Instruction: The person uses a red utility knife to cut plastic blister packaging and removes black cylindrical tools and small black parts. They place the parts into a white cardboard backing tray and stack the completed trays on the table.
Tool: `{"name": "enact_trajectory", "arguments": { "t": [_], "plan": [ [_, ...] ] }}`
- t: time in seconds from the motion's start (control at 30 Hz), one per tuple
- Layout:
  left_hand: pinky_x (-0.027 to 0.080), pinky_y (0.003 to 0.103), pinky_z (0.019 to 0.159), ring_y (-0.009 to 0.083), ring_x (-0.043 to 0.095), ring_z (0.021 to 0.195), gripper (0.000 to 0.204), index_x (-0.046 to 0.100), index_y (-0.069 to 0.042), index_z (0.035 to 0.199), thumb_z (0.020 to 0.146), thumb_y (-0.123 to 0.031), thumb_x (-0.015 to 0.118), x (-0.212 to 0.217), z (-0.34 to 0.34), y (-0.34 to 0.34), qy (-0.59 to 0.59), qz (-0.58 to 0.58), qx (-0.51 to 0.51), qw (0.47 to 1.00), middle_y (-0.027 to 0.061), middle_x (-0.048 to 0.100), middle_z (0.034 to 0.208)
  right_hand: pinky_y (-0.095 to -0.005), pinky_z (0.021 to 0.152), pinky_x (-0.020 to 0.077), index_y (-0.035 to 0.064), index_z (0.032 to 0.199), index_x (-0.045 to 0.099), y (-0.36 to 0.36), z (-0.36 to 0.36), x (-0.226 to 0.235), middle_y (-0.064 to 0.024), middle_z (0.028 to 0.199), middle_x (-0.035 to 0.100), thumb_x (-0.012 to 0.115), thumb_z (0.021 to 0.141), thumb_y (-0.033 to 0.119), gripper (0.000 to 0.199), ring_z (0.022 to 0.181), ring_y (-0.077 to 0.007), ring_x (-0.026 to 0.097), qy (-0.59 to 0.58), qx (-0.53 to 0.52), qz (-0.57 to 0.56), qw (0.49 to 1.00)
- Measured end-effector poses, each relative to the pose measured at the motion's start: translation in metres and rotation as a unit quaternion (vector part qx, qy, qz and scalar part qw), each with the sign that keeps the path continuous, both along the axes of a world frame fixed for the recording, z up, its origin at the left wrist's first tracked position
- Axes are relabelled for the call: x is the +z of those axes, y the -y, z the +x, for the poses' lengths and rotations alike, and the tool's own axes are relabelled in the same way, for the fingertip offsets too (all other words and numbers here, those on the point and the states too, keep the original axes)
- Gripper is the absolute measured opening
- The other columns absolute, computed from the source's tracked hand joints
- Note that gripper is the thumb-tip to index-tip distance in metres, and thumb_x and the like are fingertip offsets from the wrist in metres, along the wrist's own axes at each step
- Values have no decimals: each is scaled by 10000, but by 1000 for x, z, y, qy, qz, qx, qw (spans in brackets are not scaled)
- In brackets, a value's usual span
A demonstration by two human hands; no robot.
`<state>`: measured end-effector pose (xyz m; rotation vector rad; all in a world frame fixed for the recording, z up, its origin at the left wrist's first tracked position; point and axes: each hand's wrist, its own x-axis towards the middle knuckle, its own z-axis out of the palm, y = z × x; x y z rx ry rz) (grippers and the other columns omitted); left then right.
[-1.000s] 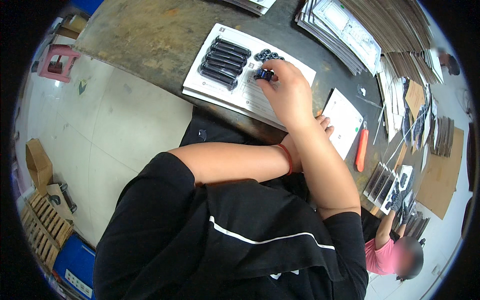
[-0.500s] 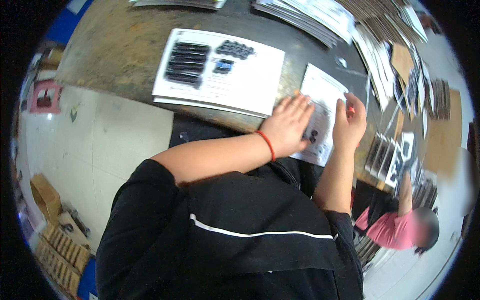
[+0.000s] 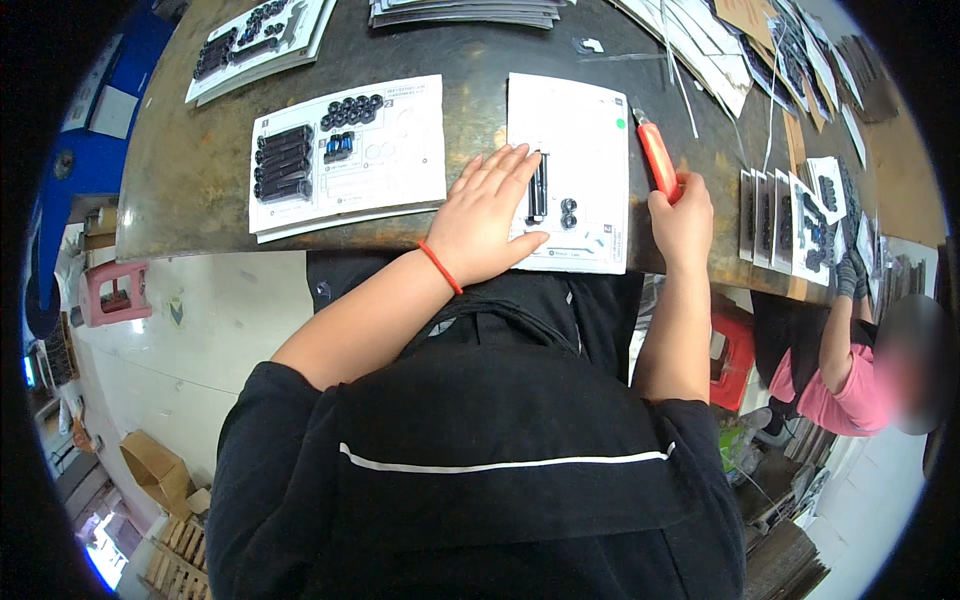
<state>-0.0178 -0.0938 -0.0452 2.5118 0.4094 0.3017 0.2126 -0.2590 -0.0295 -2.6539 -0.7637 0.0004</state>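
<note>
One orange cutter (image 3: 657, 160) between right fingers (image 3: 692, 184).

A worn dark table (image 3: 185, 180) is bearing a white card (image 3: 575, 120), a card stack (image 3: 412, 185) left of it and a sheet pile (image 3: 465, 14) farther back.

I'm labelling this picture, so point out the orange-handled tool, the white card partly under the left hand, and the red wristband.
Orange-handled tool (image 3: 656, 157): head view, on the visible part of its handle.
White card (image 3: 587, 150): head view, on a bare patch of its face.
Red wristband (image 3: 441, 267): head view, midway along the visible band.
</note>
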Motion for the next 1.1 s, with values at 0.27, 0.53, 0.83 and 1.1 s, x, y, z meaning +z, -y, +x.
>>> {"name": "enact_trajectory", "arguments": {
  "t": [0.27, 0.53, 0.83, 1.1],
  "plan": [
    [164, 505, 1205, 333, 249, 1477, 1084, 293, -62, 1518, 718, -643, 738, 2, 0, 9, -50, 59, -11, 997, 202, 274, 1577, -231, 462, 394, 73, 1361, 493, 57, -40, 50, -54, 740, 623, 440, 998, 147, 374, 503, -102, 511, -460, 7, 306, 833],
    [176, 511, 1194, 357, 258, 1466, 1036, 294, -45, 1513, 755, -610, 719, 1, 3, 9, -66, 90, -21, 993, 212, 273, 1572, -225, 472, 436, 38, 1386, 530, 92, -66, 52, -55, 732, 614, 431, 1044, 137, 369, 492, -100, 527, -553, 52, 214, 804],
    [195, 518, 1181, 371, 282, 1452, 996, 290, -45, 1515, 785, -573, 713, 0, 4, 9, -46, 91, -17, 995, 220, 282, 1566, -216, 459, 414, 38, 1382, 533, 87, -75, 52, -46, 721, 605, 428, 1044, 146, 369, 482, -94, 513, -546, 33, 236, 804],
    [211, 513, 1174, 330, 296, 1445, 927, 354, -42, 1486, 795, -556, 698, -2, 3, 10, -30, 91, -9, 995, 201, 326, 1545, -217, 457, 422, 64, 1380, 547, 71, -82, 54, -30, 702, 595, 431, 1038, 128, 367, 476, -83, 515, -517, 12, 182, 837]
  ]
}}
